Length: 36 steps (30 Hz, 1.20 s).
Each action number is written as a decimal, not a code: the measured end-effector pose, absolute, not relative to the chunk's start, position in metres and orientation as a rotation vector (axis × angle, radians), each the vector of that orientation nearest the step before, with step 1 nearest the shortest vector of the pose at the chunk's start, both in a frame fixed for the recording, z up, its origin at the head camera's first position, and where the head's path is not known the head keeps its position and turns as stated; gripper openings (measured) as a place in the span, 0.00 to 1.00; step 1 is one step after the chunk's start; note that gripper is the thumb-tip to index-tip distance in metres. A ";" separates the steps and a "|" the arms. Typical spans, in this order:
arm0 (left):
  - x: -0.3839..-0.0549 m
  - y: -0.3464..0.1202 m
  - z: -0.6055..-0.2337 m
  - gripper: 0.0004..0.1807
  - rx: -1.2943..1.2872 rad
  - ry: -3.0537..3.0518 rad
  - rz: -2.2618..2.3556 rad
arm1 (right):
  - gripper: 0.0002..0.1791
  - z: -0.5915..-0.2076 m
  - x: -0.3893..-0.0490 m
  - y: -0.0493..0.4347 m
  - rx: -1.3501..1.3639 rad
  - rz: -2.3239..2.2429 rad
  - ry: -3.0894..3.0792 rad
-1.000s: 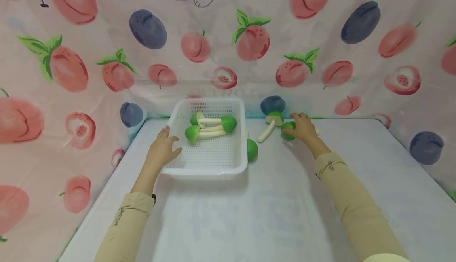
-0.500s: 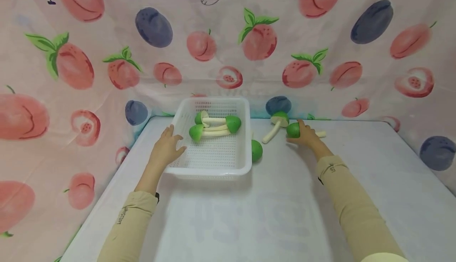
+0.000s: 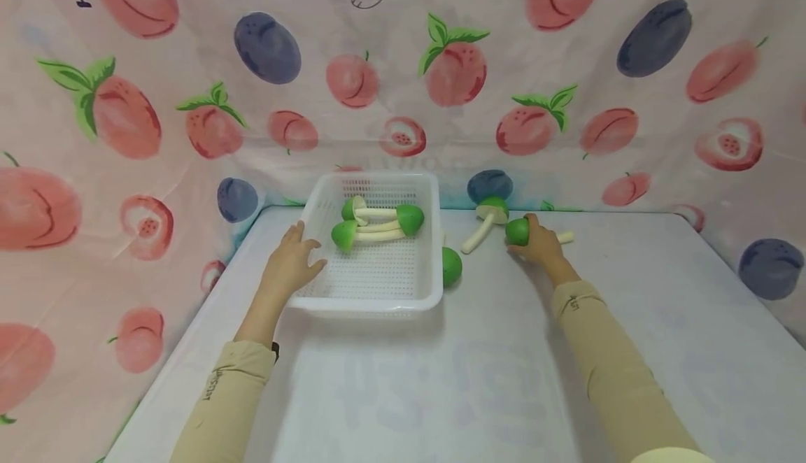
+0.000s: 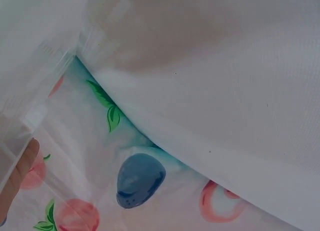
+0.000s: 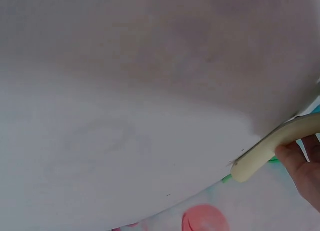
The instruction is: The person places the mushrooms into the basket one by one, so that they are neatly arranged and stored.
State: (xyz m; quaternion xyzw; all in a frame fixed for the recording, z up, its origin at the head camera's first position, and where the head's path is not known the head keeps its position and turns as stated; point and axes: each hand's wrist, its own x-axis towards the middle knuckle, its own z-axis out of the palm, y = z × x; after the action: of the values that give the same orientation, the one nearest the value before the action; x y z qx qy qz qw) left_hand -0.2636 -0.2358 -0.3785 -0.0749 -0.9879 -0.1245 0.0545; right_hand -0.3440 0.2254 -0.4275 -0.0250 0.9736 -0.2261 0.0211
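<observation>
My right hand (image 3: pixel 543 243) grips a toy mushroom (image 3: pixel 518 231) just behind its green cap. The pale stem (image 5: pixel 260 158) sticks out past the hand, with fingers against it in the right wrist view. My left hand (image 3: pixel 291 261) rests at the left rim of a white plastic basket (image 3: pixel 378 304), its fingers fairly straight and spread. In the left wrist view one finger (image 4: pixel 25 161) lies along the outside of the basket wall. Several green-capped mushrooms (image 3: pixel 378 236) lie inside the basket, towards the back.
Another mushroom (image 3: pixel 486 225) lies just left of my right hand, near the table's back edge. A green cap (image 3: pixel 451 266) shows against the basket's right side, its stem mostly hidden. The white table (image 3: pixel 403 393) meets a fruit-printed cloth (image 3: pixel 567 50) behind and at the sides.
My right hand has closed round the mushroom and shifted it slightly, so its stem now points out to the right. My left hand stays at the basket rim. The view has shifted a little.
</observation>
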 end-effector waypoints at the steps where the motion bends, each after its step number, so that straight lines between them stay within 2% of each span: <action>1: -0.264 -0.236 -0.378 0.23 -0.227 -2.999 -0.376 | 0.45 -0.428 -0.344 0.225 -0.081 -0.707 3.022; 12: -0.263 -0.239 -0.376 0.23 -0.224 -3.015 -0.376 | 0.44 -0.429 -0.343 0.228 -0.125 -0.788 2.998; 21: -0.266 -0.239 -0.378 0.23 -0.215 -3.016 -0.413 | 0.44 -0.431 -0.344 0.225 -0.122 -0.676 3.087; 36: -0.265 -0.236 -0.377 0.23 -0.209 -3.003 -0.408 | 0.43 -0.410 -0.342 0.225 -0.251 -0.591 3.221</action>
State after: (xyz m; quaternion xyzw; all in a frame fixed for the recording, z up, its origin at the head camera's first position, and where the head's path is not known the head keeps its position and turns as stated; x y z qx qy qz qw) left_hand -0.2651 -0.2356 -0.3769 -0.0687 -0.9872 -0.1342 0.0518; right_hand -0.3419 0.2253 -0.4099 -0.0762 0.9782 -0.1794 -0.0715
